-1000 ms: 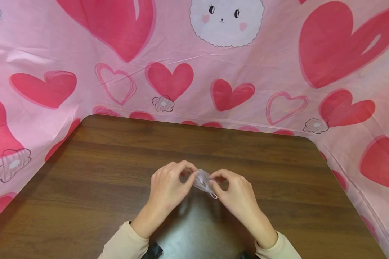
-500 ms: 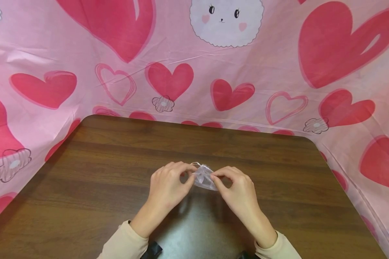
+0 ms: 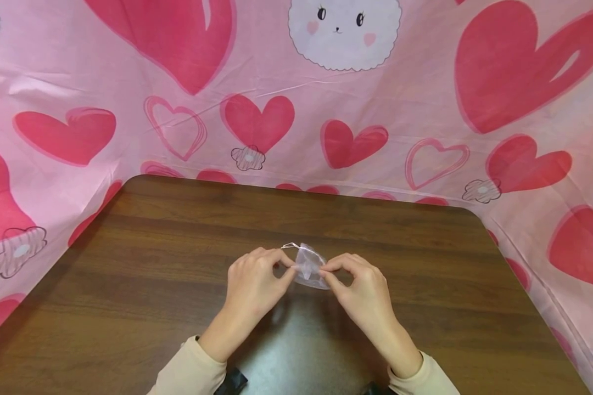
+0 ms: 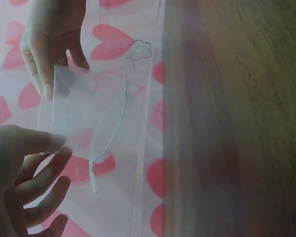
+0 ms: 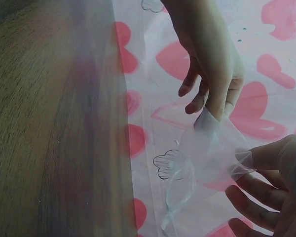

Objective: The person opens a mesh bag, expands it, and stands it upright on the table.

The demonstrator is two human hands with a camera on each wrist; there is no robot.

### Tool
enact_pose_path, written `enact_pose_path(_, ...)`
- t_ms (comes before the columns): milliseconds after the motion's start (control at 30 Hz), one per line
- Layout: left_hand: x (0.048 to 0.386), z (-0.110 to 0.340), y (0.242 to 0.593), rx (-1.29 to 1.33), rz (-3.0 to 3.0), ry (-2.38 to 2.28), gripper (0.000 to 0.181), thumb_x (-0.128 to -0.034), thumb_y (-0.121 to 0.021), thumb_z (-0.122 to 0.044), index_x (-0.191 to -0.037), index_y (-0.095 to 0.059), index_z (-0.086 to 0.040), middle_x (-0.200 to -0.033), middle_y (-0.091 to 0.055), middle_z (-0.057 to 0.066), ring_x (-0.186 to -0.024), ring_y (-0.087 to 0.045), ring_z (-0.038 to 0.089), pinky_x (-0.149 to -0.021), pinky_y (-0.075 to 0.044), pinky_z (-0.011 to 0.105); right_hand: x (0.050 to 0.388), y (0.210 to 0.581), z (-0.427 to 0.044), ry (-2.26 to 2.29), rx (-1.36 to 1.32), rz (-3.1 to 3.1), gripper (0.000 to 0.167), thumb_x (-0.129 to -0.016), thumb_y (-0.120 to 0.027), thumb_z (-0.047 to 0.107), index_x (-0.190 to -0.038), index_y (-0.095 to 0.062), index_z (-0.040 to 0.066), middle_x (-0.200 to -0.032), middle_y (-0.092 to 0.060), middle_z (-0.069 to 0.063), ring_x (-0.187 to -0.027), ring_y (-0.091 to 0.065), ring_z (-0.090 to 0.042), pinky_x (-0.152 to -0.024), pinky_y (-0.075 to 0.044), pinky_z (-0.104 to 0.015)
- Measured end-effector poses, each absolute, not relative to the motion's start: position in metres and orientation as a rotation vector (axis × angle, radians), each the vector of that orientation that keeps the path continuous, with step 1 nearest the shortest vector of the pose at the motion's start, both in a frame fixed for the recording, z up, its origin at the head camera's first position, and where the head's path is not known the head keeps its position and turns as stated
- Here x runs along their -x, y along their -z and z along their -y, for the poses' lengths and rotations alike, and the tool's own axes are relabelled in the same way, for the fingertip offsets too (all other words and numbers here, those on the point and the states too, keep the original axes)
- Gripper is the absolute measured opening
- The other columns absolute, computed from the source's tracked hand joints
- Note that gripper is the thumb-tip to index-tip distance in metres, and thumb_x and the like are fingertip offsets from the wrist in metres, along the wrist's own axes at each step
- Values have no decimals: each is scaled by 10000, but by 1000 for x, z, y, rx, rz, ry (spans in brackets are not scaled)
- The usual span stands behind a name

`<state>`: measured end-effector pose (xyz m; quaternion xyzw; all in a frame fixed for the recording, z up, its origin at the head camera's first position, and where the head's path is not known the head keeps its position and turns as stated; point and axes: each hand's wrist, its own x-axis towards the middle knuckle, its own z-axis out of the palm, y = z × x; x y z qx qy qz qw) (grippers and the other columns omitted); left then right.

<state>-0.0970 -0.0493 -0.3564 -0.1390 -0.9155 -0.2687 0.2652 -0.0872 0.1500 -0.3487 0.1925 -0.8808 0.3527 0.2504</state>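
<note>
A small sheer white drawstring pouch [image 3: 307,267] is held above the middle of the table between both hands. On its left side my left hand [image 3: 254,280] pinches the fabric between thumb and fingertips. My right hand [image 3: 362,282] pinches the opposite side the same way. A thin white drawstring [image 3: 290,245] sticks out at the far left of the pouch. In the left wrist view the see-through fabric [image 4: 79,111] spreads between the two hands, with the cord along one edge. The right wrist view shows the cord [image 5: 175,202] hanging loose. I cannot make out any contents.
The brown wood-grain table [image 3: 178,230] lies beneath the hands. Pink cloth [image 3: 365,99] printed with red hearts hangs behind it and on both sides. Black bands [image 3: 231,381] show by the beige sleeves [image 3: 192,370] at the near edge.
The pouch has turned over between the fingers: its cord pointed toward the near right and now points to the far left. Its fabric is spread out more. Both hands have barely moved.
</note>
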Motion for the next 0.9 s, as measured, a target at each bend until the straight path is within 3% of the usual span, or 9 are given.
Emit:
enact_pose_path(367, 97, 48, 356, 409, 2493, 793, 182, -749, -847, -222, -863, -715, -274, -699, -612, -162, -652, -553, 46, -546, -422, 278, 87, 348, -150, -945, -493, 2419, 250, -696, -884, 13, -787, -717, 175, -801, -708, 81, -759, -683, -115, -660, -530, -350)
enact_pose_path(633, 98, 47, 357, 582, 2441, 806, 284, -755, -855, -274, -1008, -728, -269, -984, -668, -166, -886, -608, 73, -624, -506, 311, 88, 347, -152, -973, -418, 2470, 183, -751, -855, 58, -810, -731, 179, -806, -718, 106, -734, -655, -91, -698, -527, -375)
enact_pose_path(900, 97, 46, 358, 693, 2381, 801, 178, -796, -830, -307, -968, -790, -281, -933, -707, -182, -855, -612, 48, -681, -508, 291, 89, 349, -151, -971, -482, 2472, 212, -742, -854, 10, -831, -747, 171, -791, -702, 80, -746, -668, -107, -695, -530, -379)
